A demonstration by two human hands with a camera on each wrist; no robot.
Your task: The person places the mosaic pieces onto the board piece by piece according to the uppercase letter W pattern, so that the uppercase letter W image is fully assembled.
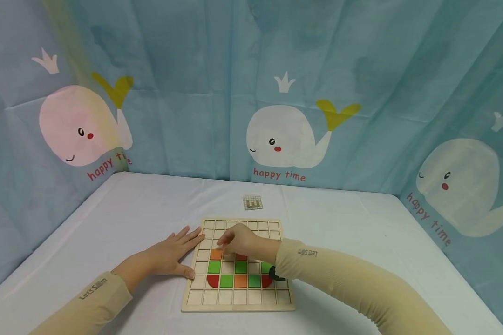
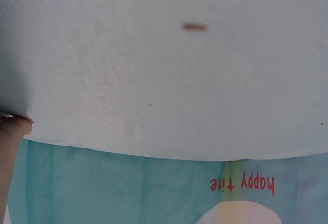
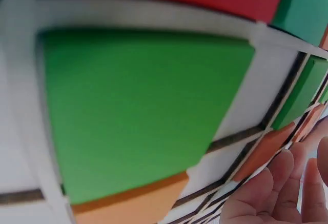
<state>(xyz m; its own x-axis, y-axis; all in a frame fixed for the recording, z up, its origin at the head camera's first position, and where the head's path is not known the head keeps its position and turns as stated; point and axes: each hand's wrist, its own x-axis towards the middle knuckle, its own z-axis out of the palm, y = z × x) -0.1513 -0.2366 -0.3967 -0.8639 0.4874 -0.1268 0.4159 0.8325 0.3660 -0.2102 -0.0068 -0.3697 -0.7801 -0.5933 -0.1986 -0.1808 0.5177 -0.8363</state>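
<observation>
A wooden grid board (image 1: 222, 298) lies on the white table, with green, orange and red tiles in some of its squares. My left hand (image 1: 169, 253) lies spread at the board's left edge, fingertips and thumb against the frame. Above the board's middle hangs my right hand (image 1: 241, 242), its fingers bent downward close beside an orange tile (image 1: 215, 254). No tile shows between its loosely bent fingers (image 3: 256, 190) in the right wrist view. A green tile (image 3: 138, 111) fills much of that view. The right hand partly covers another reddish tile (image 1: 241, 257).
Behind the board lies a small card (image 1: 253, 202) printed with a grid and a coloured pattern. A blue curtain (image 1: 184, 116) with whale prints surrounds the white table (image 1: 339, 223). A small reddish-brown blurred spot (image 2: 195, 27) shows on the white surface in the left wrist view.
</observation>
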